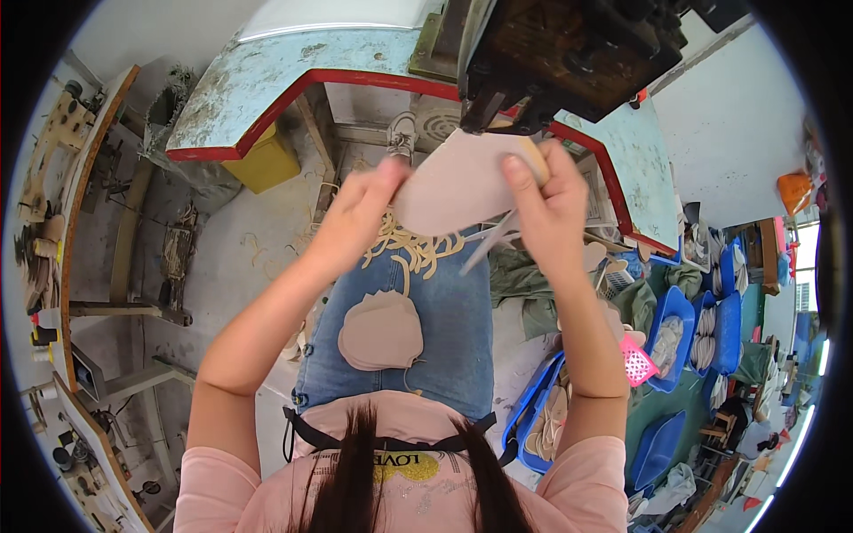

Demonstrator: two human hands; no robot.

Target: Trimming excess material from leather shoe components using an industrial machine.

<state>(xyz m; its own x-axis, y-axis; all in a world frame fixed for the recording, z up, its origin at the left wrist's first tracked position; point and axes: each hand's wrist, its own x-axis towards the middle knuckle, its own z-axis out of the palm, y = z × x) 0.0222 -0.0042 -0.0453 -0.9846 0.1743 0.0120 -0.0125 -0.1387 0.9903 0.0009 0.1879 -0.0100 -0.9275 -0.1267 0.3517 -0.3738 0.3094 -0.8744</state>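
Note:
In front of the machine head (569,58), my right hand (546,191) grips a pale pink, sole-shaped insole piece (458,182), its thumb on the upper face. A yellowish edge shows at that end. A grey, pointed, blade-like shape (484,253) sticks out below the right hand, too blurred to name. My left hand (360,209) is closed beside the piece's left edge; whatever its fingertips hold is hidden. Several similar pink pieces (382,333) lie stacked on my lap. Curled beige offcut strips (413,244) are heaped at my knees.
A pale blue, red-edged worktable (355,53) curves around the machine. Beneath it stands a yellow bin (267,160). Wooden racks (89,204) line the left. Blue baskets (671,338) and a blue crate of cut pieces (542,422) stand at my right.

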